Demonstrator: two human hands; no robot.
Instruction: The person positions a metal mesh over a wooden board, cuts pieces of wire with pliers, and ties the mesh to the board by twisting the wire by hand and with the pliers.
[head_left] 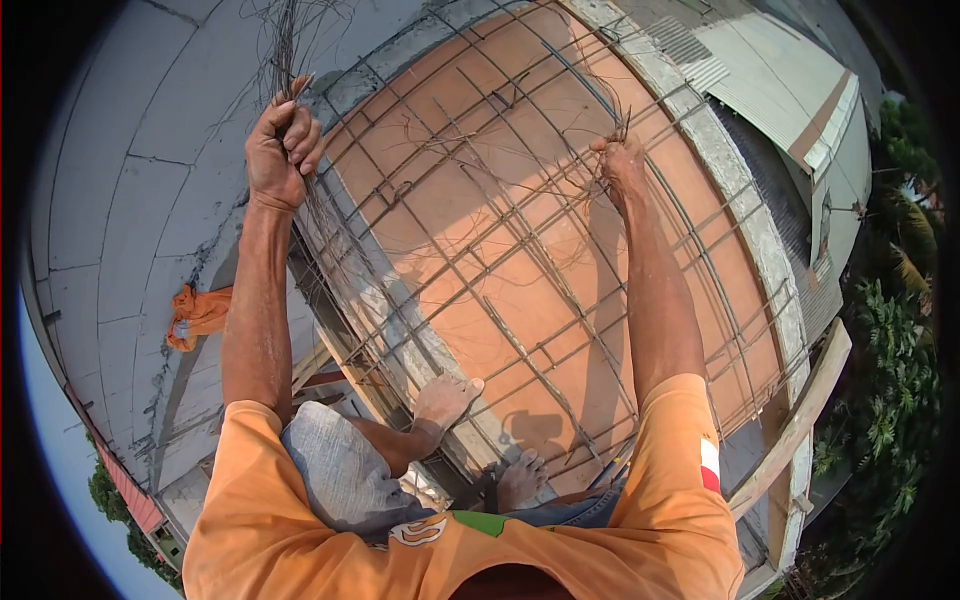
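My left hand (284,150) is raised at the upper left, its fingers wrapped round a long bundle of thin tie wire (287,45). Loose strands stick out above the fist and trail below it. On the other side, my right hand (620,165) is closed on a smaller bunch of tie wire (622,128), held over the rebar grid. That rebar grid (520,215) of crossing steel bars spans an orange-brown panel (560,300). Several thin bent wires are scattered across the bars between my hands.
My bare feet (445,400) rest at the near edge of the grid. A grey block wall (110,190) rises on the left, with an orange cloth (200,312) on it. Corrugated roofing (770,80) lies at the right, near a wooden plank (800,420) and trees (885,350).
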